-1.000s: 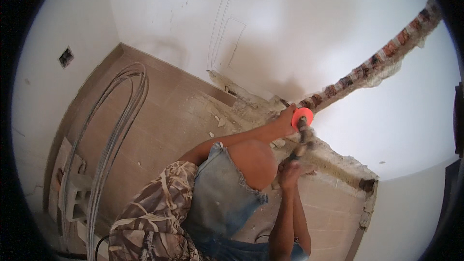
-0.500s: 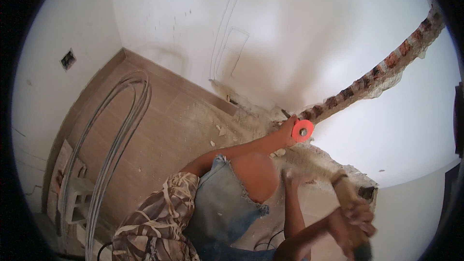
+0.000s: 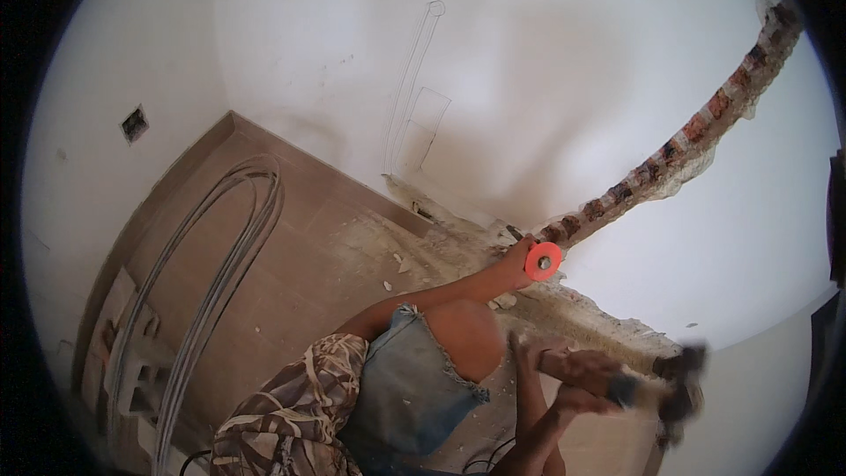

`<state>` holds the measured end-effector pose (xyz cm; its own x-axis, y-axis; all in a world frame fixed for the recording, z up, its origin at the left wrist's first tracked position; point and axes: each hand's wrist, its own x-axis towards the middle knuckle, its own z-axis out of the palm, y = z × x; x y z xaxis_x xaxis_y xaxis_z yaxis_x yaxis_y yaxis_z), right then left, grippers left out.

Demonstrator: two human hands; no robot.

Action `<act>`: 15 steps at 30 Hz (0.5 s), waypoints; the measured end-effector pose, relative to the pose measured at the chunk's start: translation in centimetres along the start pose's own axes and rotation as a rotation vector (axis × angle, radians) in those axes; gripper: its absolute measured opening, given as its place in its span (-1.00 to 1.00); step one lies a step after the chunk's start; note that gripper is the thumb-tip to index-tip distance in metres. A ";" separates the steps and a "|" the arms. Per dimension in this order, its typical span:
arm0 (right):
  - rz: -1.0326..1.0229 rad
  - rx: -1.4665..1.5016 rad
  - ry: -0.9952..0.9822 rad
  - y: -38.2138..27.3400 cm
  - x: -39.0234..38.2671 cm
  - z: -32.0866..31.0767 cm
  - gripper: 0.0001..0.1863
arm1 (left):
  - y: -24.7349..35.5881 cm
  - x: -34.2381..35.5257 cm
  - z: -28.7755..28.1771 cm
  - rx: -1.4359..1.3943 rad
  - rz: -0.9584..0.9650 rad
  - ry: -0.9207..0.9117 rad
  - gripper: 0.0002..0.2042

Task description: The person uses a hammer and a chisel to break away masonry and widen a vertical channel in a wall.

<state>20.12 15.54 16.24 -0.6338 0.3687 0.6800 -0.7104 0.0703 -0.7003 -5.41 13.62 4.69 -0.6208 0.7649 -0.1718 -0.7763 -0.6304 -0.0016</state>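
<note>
My left hand (image 3: 520, 268) is wrapped round a chisel with a round red hand guard (image 3: 543, 250). The chisel's metal striking end (image 3: 544, 263) points towards me, and its far end sits low against the wall, at the foot of the channel cut in it. Off to the right, my right hand (image 3: 577, 374) grips the handle of a hammer. Its dark head (image 3: 684, 386) is smeared by motion and lies to the right of the hand, apart from the chisel. My bent knee (image 3: 463, 339), in torn jeans, is between my two arms.
A channel with bare brick (image 3: 693, 130) climbs the white wall to the upper right. Broken plaster (image 3: 608, 313) and dust lie along the wall's foot. Looped grey conduit (image 3: 236, 251) and a concrete block (image 3: 145, 379) are at the left. An open wall box (image 3: 134, 124) is above them.
My right hand and the hammer have swung left and up; the hammer's head now shows right of the hand. The left hand still holds the chisel in place. The view has tilted slightly.
</note>
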 end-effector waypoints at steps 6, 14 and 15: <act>0.293 -0.506 -0.108 7.9 -2.4 -1.1 -0.38 | -0.7 -0.6 1.8 0.048 -0.024 0.016 -0.79; 0.835 -0.185 0.051 8.2 -8.7 -2.4 -0.38 | -0.5 0.1 -8.1 0.439 -0.087 0.127 -0.75; 0.904 -0.113 0.091 7.3 -10.3 -3.7 -0.40 | -1.9 -0.8 -8.1 0.468 -0.125 0.134 -0.75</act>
<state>22.55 15.65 3.30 -0.9040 0.3989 -0.1540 0.0820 -0.1918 -0.9780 -2.56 13.17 -3.19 -0.5244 0.7878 -0.3231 -0.8285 -0.3847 0.4069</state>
